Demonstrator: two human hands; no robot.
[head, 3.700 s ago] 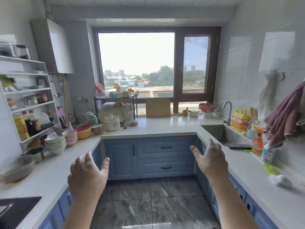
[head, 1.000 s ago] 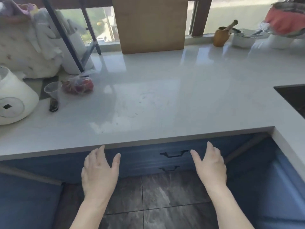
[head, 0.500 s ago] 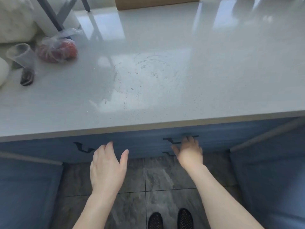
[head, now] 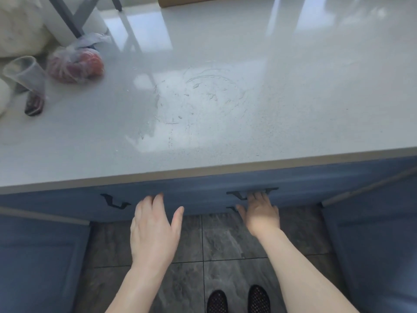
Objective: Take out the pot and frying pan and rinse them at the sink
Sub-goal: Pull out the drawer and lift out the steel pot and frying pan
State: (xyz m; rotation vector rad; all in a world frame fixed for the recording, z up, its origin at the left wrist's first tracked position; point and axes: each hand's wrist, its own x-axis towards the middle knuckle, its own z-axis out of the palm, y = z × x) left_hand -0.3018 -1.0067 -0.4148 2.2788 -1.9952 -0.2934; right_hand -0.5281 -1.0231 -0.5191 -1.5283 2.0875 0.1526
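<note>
Neither the pot nor the frying pan is in view. I look down at blue drawers (head: pixel 203 195) under a white countertop (head: pixel 225 98). My right hand (head: pixel 259 213) reaches the black handle of the upper drawer (head: pixel 234 194), and its fingertips hook onto the bar. A second black handle (head: pixel 231 208) sits just below, by my thumb. My left hand (head: pixel 153 231) hovers open in front of the drawer face, fingers straight and holding nothing. The drawers look closed.
A cupboard handle (head: pixel 115 203) is left of my left hand. On the counter's left lie a bag of red fruit (head: pixel 76 64), a clear plastic cup (head: pixel 24 73) and a dark small object (head: pixel 33 105). Blue cabinet fronts flank the tiled floor (head: pixel 225 240).
Over the last second I stepped closer and looked down. My right hand went forward onto the upper drawer handle. My left hand stayed open beside it.
</note>
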